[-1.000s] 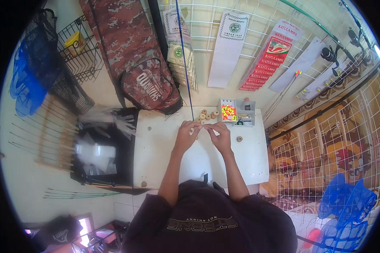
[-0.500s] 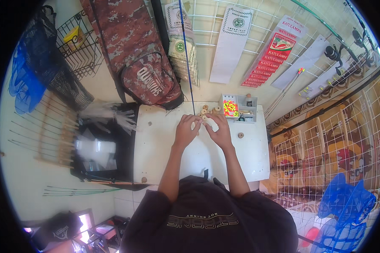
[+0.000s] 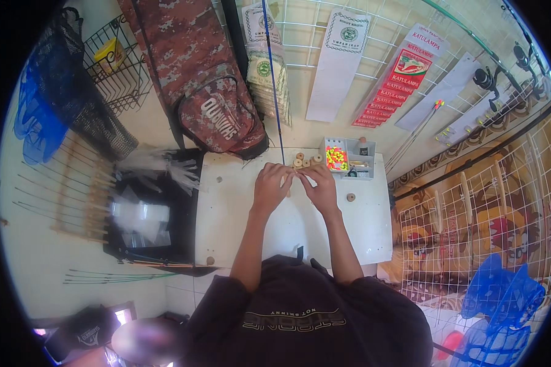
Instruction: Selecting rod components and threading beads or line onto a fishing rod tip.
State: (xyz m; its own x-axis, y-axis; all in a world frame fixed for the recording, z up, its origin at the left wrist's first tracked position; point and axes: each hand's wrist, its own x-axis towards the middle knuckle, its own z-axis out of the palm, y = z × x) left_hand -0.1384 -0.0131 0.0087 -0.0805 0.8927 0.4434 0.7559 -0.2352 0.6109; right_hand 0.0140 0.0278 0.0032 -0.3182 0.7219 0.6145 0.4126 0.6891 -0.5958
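Observation:
Over the far half of the white table [image 3: 245, 223], my left hand [image 3: 270, 187] and my right hand [image 3: 321, 189] meet at their fingertips. Both are closed in a pinch. Whatever lies between the fingers is too small to make out. Just beyond them sit several tan ring-shaped pieces [image 3: 317, 158] with centre holes, partly hidden by my fingers. The tip of a thin dark blue rod [image 3: 275, 104] comes down close to my left fingers; I cannot tell if they touch. To the right of my right hand lies a single brown ring [image 3: 351, 197].
A divided white box [image 3: 365, 165] with bright yellow and pink pieces stands at the table's back right. Another small brown round piece [image 3: 210, 260] lies by the front left edge. A camouflage bag [image 3: 217, 113] leans behind; clear plastic sheets [image 3: 139, 214] lie on a black surface at left.
My fingertips have drawn closer together, and more of the tan rings show beyond them. A blurred pale round shape has come into view at the lower left.

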